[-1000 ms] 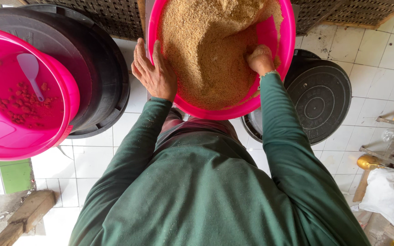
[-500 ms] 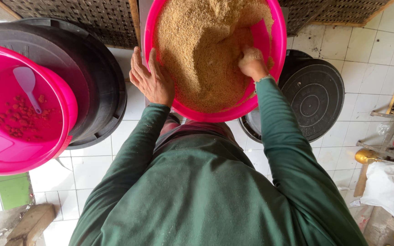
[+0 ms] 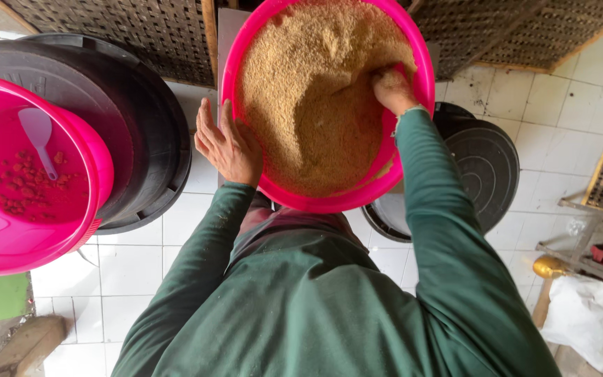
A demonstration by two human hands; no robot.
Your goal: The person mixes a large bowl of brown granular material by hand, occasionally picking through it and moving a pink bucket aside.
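Observation:
A big pink basin (image 3: pixel 329 201) sits in front of me, filled with tan, crumbly meal (image 3: pixel 315 98). My left hand (image 3: pixel 228 146) lies flat against the basin's outer left wall, fingers spread. My right hand (image 3: pixel 392 89) is pushed into the meal at the right side of the basin; its fingers are curled and partly buried, so what they hold is hidden. Both arms wear green sleeves.
At left, a second pink basin (image 3: pixel 95 167) with red pellets (image 3: pixel 15 185) and a white scoop (image 3: pixel 40 139) rests on a black barrel lid (image 3: pixel 148 126). A black round lid (image 3: pixel 486 167) lies at right. Woven crates (image 3: pixel 141 28) stand behind; a white sack (image 3: pixel 584 318) lies lower right.
My right hand has moved further into the meal toward the basin's right middle. The left hand stays on the basin's side. The view has shifted slightly.

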